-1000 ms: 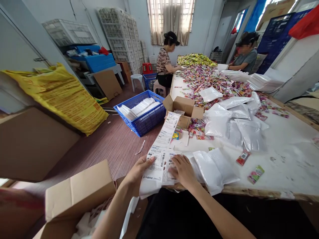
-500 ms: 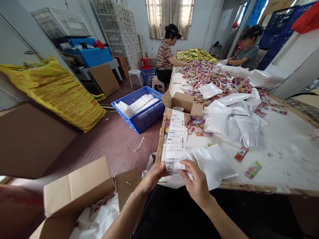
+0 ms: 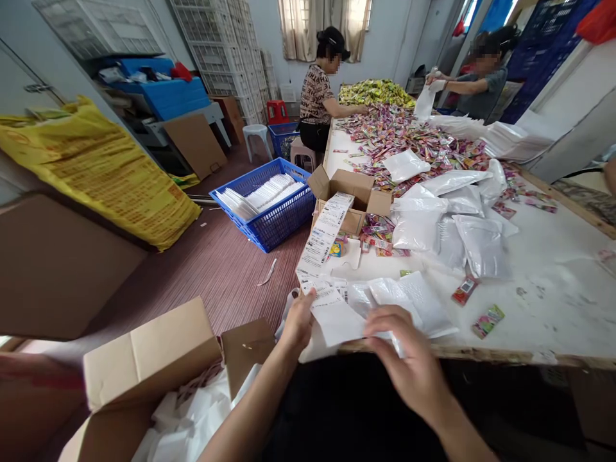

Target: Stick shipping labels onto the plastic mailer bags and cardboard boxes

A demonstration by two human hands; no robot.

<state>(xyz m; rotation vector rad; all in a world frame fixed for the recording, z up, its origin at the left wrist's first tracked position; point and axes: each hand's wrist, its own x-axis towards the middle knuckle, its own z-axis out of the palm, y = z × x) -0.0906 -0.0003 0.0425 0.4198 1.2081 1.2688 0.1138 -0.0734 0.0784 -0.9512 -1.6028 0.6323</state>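
Note:
My left hand [image 3: 299, 319] pinches a strip of printed shipping labels [image 3: 318, 247] at its near end. Up and away from the fingers, the strip runs slantwise to an open cardboard box [image 3: 355, 208] on the table. A blank white piece [image 3: 337, 323] spreads from the left hand toward my right hand [image 3: 409, 353]. Motion smears the right hand; its fingers curve by that piece's right edge, and whether they grip it is unclear. Just beyond the right hand lie filled white mailing bags [image 3: 423, 301].
More stuffed white bags [image 3: 418, 224] and a heap of colourful small packets [image 3: 409, 141] cover the table. Left stand a blue basket [image 3: 269, 224] of white bags and a carton [image 3: 149, 353] holding white scraps. Two co-workers [image 3: 317, 96] sit at the far end.
The label strip has swung from straight to slanting left. My right hand has moved right, off the printed label, baring a blank white area. The far-right co-worker now holds up a white bag.

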